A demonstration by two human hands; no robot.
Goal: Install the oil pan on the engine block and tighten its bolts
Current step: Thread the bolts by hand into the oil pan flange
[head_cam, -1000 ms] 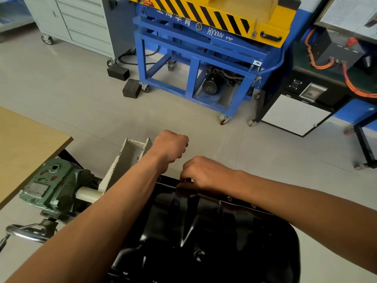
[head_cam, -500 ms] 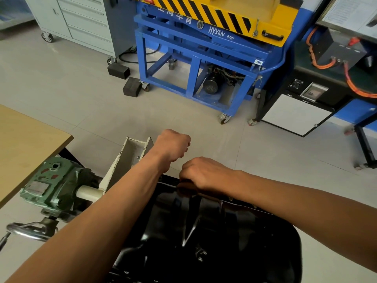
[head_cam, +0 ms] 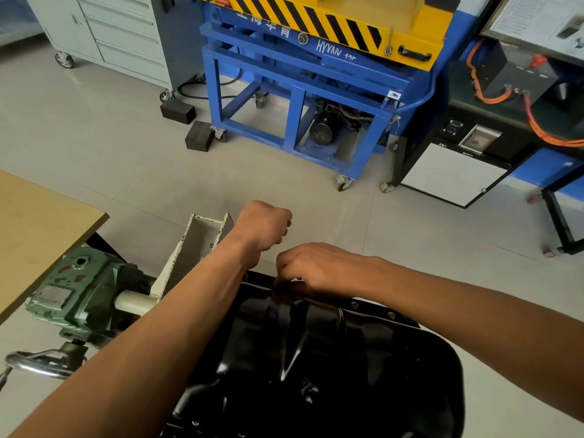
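- While the oil pan point(head_cam: 331, 358) lies sump-up at bottom centre, presumably seated on the engine block (hidden beneath), the stand's gearbox point(head_cam: 79, 289) and handwheel point(head_cam: 38, 361) sit at far left. Risk: a knock on the wheel could turn the mount, and a pan not yet bolted down could slide off.
- Bracket point(head_cam: 196, 248): white, just behind the left forearm. Risk: the arm catches its edge while reaching over.
- Left hand point(head_cam: 265, 226): clenched in a fist, raised clear of the pan's far edge. Whether it holds anything cannot be told. Risk: if spare bolts are inside, a slackened grip drops them to the floor.
- Right hand point(head_cam: 316, 267): fingers curled down onto the far flange, probably pinching a bolt, which is hidden. Risk: started at a tilt, the bolt cross-threads, and the hand blocks the view of the hole.
- Flange holes point(head_cam: 354, 305): just right of that hand, too small to tell if filled. Risk: tightening one point fully first pulls the pan askew and loads the seal unevenly.
- Pan's right end: touched by neither hand. Risk: a shove shifts it.
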